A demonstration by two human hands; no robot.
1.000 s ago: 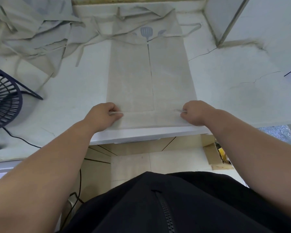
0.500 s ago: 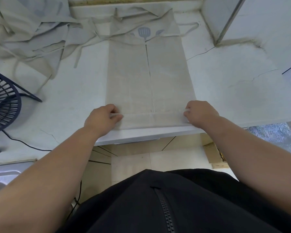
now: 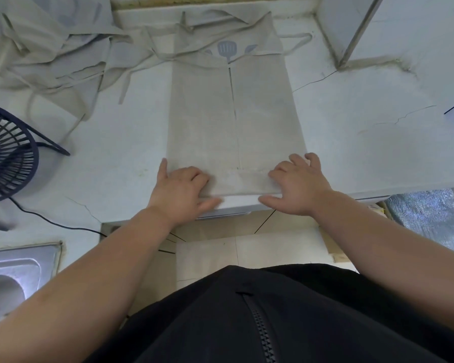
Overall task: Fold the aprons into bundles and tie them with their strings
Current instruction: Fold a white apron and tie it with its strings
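Observation:
A beige apron (image 3: 233, 121) lies on the white counter (image 3: 364, 142), folded lengthwise into a long strip with a seam down its middle. A grey spatula print (image 3: 227, 49) shows at its far end, where its strings (image 3: 296, 43) trail out to both sides. My left hand (image 3: 180, 191) rests flat on the near left corner of the strip, fingers spread. On the near right corner my right hand (image 3: 298, 183) presses down, fingers apart. The near hem lies folded over in a narrow band at the counter's front edge.
A heap of more beige aprons (image 3: 55, 51) with loose strings lies at the back left. A dark blue fan (image 3: 5, 155) with a black cable stands at the left. A steel sink (image 3: 11, 279) sits low on the left. A white upright panel (image 3: 351, 27) rises at the back right.
Both hands held the near hem pinched; now they have opened and lie flat on the folded band at the near edge.

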